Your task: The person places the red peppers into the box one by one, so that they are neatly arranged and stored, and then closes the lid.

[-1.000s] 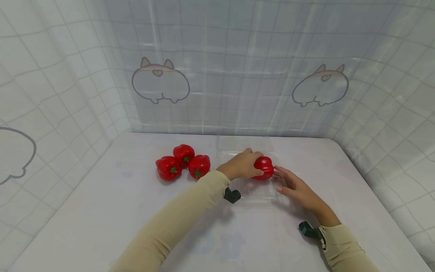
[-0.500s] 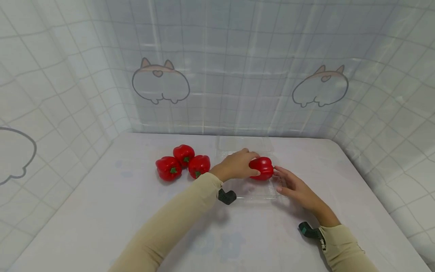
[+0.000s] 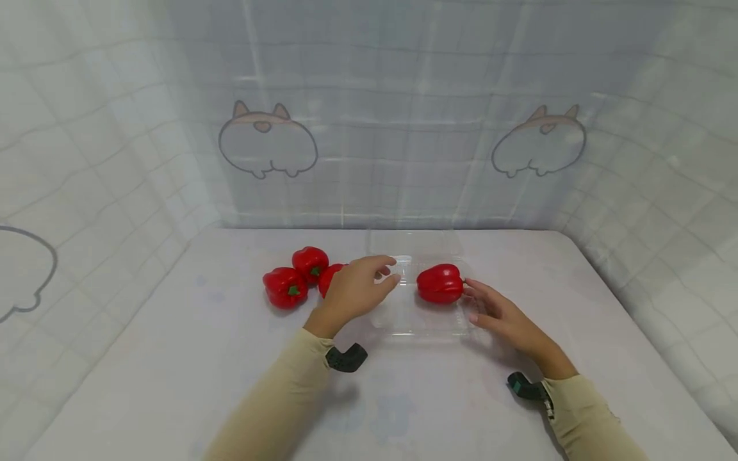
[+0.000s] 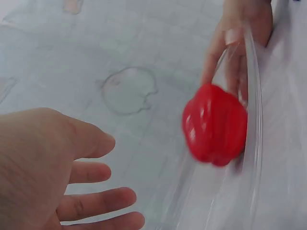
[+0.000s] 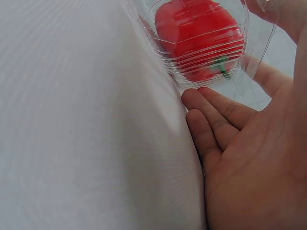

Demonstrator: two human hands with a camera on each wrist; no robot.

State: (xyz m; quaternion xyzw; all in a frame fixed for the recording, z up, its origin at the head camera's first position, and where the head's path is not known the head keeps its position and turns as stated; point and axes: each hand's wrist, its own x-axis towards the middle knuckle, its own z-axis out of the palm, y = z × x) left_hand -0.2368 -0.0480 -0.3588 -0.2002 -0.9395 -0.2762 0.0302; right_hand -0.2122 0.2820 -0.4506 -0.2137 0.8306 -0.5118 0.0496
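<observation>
One red bell pepper [image 3: 440, 283] lies on its side in a clear plastic clamshell box [image 3: 403, 320], its green stem [image 5: 221, 66] toward my right hand [image 3: 513, 323]. That hand is at the box's right end, thumb and fingers on either side of the rim, gripping it. My left hand [image 3: 356, 288] is left of the box with nothing in it, fingers spread apart from the thumb in the left wrist view. It partly covers one of three more red bell peppers, the nearest to it [image 3: 328, 280]. The other two are a left pepper [image 3: 285, 287] and a back pepper [image 3: 310, 264].
The box's clear lid [image 3: 414, 242] lies folded back toward the rear curtain [image 3: 403, 160]. Grid-patterned curtains surround the white table [image 3: 173, 358] at the back and sides. A dark wrist camera [image 3: 347, 358] sits under the left wrist, another camera [image 3: 526, 387] under the right.
My left hand has let go of the bell pepper in the box and moved left toward the other peppers. The pepper stays in the box; my right hand keeps its place at the rim.
</observation>
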